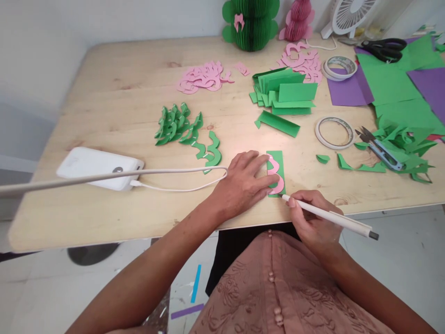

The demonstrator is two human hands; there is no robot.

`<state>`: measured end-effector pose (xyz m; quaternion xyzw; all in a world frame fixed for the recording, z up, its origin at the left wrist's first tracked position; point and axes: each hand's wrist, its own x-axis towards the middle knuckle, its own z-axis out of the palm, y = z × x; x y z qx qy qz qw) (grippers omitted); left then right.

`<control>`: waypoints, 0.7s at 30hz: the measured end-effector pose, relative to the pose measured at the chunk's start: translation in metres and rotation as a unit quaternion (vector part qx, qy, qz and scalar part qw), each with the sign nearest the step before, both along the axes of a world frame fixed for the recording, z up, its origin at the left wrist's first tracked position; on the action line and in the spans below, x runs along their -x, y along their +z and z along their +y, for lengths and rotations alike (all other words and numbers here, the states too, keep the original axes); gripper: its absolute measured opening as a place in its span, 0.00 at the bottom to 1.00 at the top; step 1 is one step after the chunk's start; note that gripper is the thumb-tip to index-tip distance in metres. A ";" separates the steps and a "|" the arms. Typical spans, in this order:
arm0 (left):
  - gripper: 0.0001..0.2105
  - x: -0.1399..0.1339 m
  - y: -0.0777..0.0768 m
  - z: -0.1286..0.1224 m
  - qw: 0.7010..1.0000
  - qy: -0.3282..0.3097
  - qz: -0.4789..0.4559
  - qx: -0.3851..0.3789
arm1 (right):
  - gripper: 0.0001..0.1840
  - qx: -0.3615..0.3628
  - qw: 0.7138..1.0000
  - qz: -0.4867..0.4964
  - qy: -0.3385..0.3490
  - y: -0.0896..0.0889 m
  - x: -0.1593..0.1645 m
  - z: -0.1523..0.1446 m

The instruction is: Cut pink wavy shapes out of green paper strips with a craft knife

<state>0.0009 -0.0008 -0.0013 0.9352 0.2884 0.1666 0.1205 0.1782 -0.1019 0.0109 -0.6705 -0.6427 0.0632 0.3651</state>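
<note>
Green strip (281, 163) just right of frame centre is pinned under pink template (278, 186) by spread left hand (241, 183), pen (330, 216) gripped in right hand (314, 220); centre-left cutouts (172, 124) look done, upper centre-right stack (297, 92) apparently uncut.

The person wears a dusty rose-brown top (309, 292) embroidered in its own colour with leafy, curling motifs. Small round buttons (271, 277) run down its front from far to near. Black cloth (227, 253) shows at its left. The left hand (239, 183), right hand (318, 222) and forearms (163, 260) are bare.
</note>
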 end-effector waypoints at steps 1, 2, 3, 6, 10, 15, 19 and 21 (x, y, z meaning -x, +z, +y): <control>0.11 0.000 0.000 0.000 1.000 0.000 0.000 0.001 | 0.04 0.000 1.000 0.003 0.001 0.000 0.000 0.000; 0.11 0.000 0.000 0.000 1.000 -0.001 0.000 0.002 | 0.04 -0.001 1.000 0.004 0.004 0.000 0.001 0.001; 0.11 0.000 0.000 0.000 1.000 -0.001 0.000 0.003 | 0.04 -0.003 1.000 0.004 0.008 -0.001 0.001 0.001; 0.11 0.000 0.000 0.000 1.000 -0.001 0.000 0.004 | 0.04 -0.005 1.000 0.001 0.016 -0.001 0.001 0.001; 0.11 0.000 -0.001 0.000 1.000 0.000 0.000 0.002 | 0.04 0.000 1.000 -0.006 0.018 -0.001 0.000 0.000; 0.11 0.000 -0.001 0.000 1.000 0.000 0.000 -0.002 | 0.04 -0.010 1.000 -0.009 0.009 0.000 -0.001 0.000; 0.11 -0.001 -0.001 0.000 1.000 -0.001 -0.002 -0.002 | 0.04 -0.013 1.000 0.001 0.001 -0.002 -0.001 0.001; 0.11 0.000 -0.001 0.000 1.000 -0.001 -0.001 -0.002 | 0.04 -0.012 1.000 0.004 0.006 -0.002 -0.001 0.001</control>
